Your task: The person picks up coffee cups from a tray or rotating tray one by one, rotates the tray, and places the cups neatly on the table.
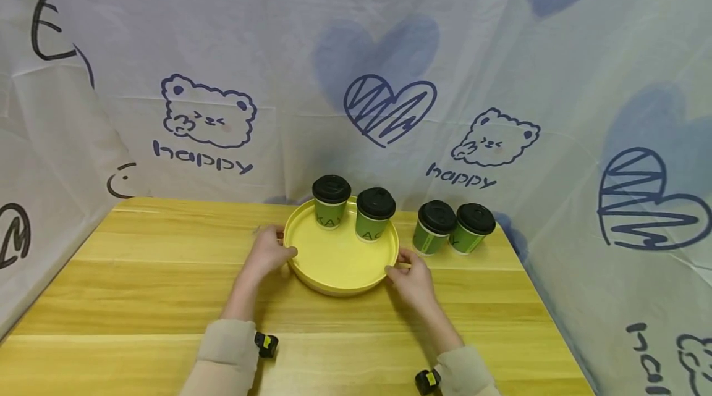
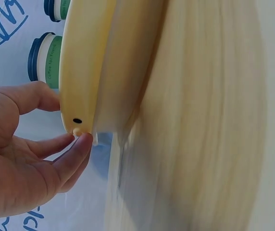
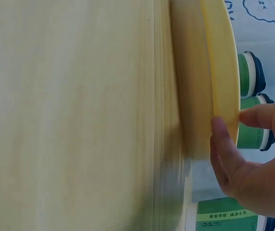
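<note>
A round yellow tray (image 1: 339, 263) with a raised rim is between my two hands near the back of the table. Two green paper cups with black lids, a left one (image 1: 330, 201) and a right one (image 1: 374, 215), stand upright on its back half. At the tray's left side my left hand (image 1: 271, 252) grips the rim, thumb on top and fingers beneath. My right hand (image 1: 413, 277) pinches the opposite side in the same way. The left wrist view shows a small dark hole (image 2: 77, 121) in the tray's side, close to the fingertips.
Two more lidded green cups, one (image 1: 434, 228) nearer the tray and one (image 1: 471, 229) beside it, stand on the wooden table (image 1: 167, 297) at the right. A white printed cloth (image 1: 300, 75) hangs behind the table and along its sides.
</note>
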Tool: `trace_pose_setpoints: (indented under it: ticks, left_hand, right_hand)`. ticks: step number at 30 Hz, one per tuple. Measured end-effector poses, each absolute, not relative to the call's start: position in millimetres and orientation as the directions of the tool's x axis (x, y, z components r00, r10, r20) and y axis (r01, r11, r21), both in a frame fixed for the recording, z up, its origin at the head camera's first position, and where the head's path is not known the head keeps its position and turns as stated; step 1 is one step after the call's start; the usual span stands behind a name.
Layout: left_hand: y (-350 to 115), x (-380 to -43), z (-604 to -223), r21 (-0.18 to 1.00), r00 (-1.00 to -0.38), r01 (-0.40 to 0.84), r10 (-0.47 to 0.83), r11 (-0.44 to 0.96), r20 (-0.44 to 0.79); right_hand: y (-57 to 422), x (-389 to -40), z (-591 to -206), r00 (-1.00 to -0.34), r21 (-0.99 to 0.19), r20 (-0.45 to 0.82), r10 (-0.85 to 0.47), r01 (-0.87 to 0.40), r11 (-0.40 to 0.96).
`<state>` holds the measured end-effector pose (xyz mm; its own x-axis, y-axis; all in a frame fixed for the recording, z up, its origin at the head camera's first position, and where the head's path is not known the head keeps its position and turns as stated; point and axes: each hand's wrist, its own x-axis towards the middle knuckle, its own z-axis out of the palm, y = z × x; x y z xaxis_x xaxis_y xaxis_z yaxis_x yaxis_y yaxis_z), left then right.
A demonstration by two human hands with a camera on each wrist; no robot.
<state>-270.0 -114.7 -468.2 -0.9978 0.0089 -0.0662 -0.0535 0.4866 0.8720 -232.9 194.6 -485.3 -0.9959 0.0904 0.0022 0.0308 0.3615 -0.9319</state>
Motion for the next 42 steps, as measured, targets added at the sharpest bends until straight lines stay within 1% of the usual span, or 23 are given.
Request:
trace_pose_setpoints:
  ticks: [12, 19, 24, 31, 36, 42]
  left_hand:
    - [-114.5, -270.8, -469.4, 0.867, -0.998, -0.044, 0.022, 0.497, -0.063]
    - [-116.7, -274.9, -470.0, 0.866, -0.997, -0.052, 0.024, 0.498, -0.074]
    - [-118.5, -279.6, -469.5, 0.858, -0.997, -0.042, 0.03, 0.512, -0.067]
    - [-120.4, -287.8, -466.6, 0.846, -0.997, -0.034, 0.043, 0.532, -0.066]
    - [-121.5, -292.9, -467.0, 0.845, -0.994, -0.05, 0.056, 0.532, -0.094]
    - [-121.3, -295.3, -467.0, 0.843, -0.994, -0.053, 0.054, 0.535, -0.096]
  right_hand:
    - [195.7, -231.3, -486.4, -0.995, -0.922, 0.009, 0.097, 0.029, 0.387]
    - [202.3, -243.0, -483.8, -0.993, -0.909, 0.022, 0.119, 0.03, 0.416]
    - [206.2, -253.5, -482.9, -0.993, -0.899, 0.035, 0.112, 0.018, 0.438]
    - [208.5, -265.2, -486.9, -0.995, -0.893, 0.017, 0.094, 0.027, 0.45]
    - [207.6, -268.3, -489.0, -0.996, -0.897, 0.016, 0.091, 0.026, 0.44]
    - [207.0, -265.8, -488.6, -0.997, -0.899, 0.024, 0.075, 0.011, 0.438]
